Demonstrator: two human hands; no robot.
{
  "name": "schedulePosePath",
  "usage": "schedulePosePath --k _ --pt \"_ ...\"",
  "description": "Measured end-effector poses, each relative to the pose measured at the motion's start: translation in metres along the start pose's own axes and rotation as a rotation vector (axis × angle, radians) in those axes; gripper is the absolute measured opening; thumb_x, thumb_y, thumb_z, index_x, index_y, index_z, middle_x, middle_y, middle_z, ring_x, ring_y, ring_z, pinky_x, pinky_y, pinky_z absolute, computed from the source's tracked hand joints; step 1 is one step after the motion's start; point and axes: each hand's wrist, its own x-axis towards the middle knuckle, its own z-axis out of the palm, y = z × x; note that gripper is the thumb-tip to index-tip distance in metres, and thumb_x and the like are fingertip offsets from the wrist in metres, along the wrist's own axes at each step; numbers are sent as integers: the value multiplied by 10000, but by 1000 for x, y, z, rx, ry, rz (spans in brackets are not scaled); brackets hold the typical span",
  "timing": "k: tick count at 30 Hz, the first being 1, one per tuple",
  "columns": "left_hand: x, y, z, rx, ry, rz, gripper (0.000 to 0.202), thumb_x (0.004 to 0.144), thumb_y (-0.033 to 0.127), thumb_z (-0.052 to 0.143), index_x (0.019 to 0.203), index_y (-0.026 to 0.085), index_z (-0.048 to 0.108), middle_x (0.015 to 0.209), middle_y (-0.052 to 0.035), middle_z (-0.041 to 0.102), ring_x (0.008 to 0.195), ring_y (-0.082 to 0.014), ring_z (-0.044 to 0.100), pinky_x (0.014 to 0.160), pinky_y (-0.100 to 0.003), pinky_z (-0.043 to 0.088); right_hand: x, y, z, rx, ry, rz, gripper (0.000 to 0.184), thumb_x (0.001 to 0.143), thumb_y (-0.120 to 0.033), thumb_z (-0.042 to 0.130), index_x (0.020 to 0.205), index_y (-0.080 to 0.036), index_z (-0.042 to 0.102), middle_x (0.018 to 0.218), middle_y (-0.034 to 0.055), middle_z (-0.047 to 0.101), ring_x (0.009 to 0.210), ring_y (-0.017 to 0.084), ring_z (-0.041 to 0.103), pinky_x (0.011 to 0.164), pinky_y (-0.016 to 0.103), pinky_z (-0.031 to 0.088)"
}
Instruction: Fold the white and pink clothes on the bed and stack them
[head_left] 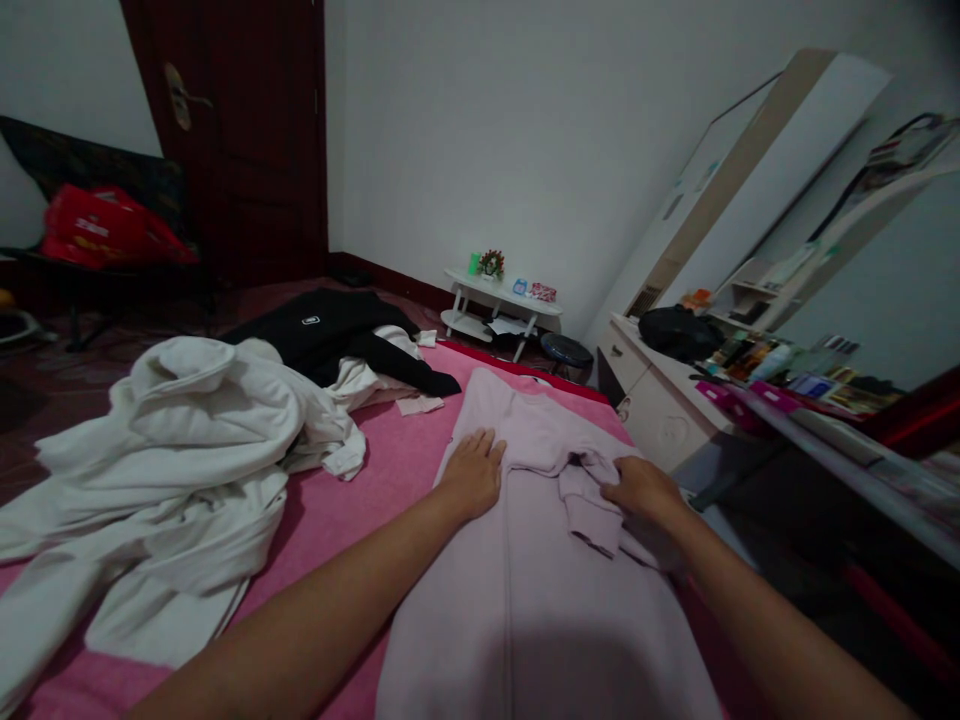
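A pale pink long garment point(555, 610) lies spread over a pink bed cover point(337, 530), with a vertical seam down its front. One sleeve point(591, 510) is folded inward across it, its cuff towards me. My left hand point(474, 472) lies flat on the garment's upper left part, fingers stretched out. At the right edge, my right hand point(643, 490) has its fingers closed on the fabric beside the folded sleeve.
Left on the bed are a heaped white hoodie point(202, 430) and a black garment point(322, 325). A dresser point(667, 410) with bottles and a glass-edged table stand close on the right. A small white shelf table point(495, 295) is by the far wall.
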Motion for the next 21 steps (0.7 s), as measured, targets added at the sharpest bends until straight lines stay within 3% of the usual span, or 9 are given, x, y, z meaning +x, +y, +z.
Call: schedulePosePath --k 2,5,7,9,12,15,18,21 --pt "-1 0 0 -27 9 4 484 926 240 356 1382 111 455 1474 -171 389 1372 -314 332 1136 -467 242 3 2 -15 61 176 -4 132 712 -287 594 803 -208 648 823 73 688 782 231 637 621 301 377" --pt "0 0 -1 -133 40 2 490 908 230 383 1377 104 452 1465 -172 400 1369 -307 337 1144 -469 229 -2 0 -50 98 728 -143 75 744 -200 547 756 -207 620 875 60 679 875 233 602 757 350 397" --pt "3 -3 -3 -286 109 -33 532 899 236 403 1412 98 392 1469 -174 392 1372 -282 336 1147 -446 239 -15 -11 -67 84 1060 -361 76 751 -157 562 720 -205 612 1031 62 670 1024 251 560 910 415 367" --pt "6 -7 -6 -507 225 -137 558 913 278 401 1437 95 340 1466 -176 394 1360 -255 360 1138 -418 271 -36 -29 -72 80 1220 -646 118 780 -129 579 707 -213 616 1141 41 650 1126 250 526 1020 474 307" --pt "11 -17 -10 -885 393 -348 533 947 390 364 1411 128 374 1403 -167 473 1286 -241 458 1096 -410 343 -75 -62 -55 91 1199 -1052 156 838 -130 587 876 -264 659 1220 4 635 1206 204 505 1102 473 257" --pt "15 -25 -9 -1223 469 -447 531 950 489 337 1386 191 396 1333 -138 544 1191 -228 551 1021 -404 428 -106 -83 -32 92 1053 -1228 290 836 -114 593 1068 -281 643 1250 3 631 1253 181 479 1137 443 239" --pt "16 -30 -5 -1331 445 -462 518 954 486 325 1374 191 396 1281 -134 582 1139 -206 590 974 -379 473 -121 -87 -21 235 915 -1197 346 832 -98 535 1133 -251 612 1292 48 598 1273 207 470 1130 484 250" --pt "17 -33 0 -1158 388 -431 449 933 371 412 1334 169 431 1262 -127 594 1154 -188 578 974 -362 480 -131 -91 -15 370 602 -971 424 838 -312 589 1249 -216 550 1359 126 530 1257 267 486 1085 503 324"
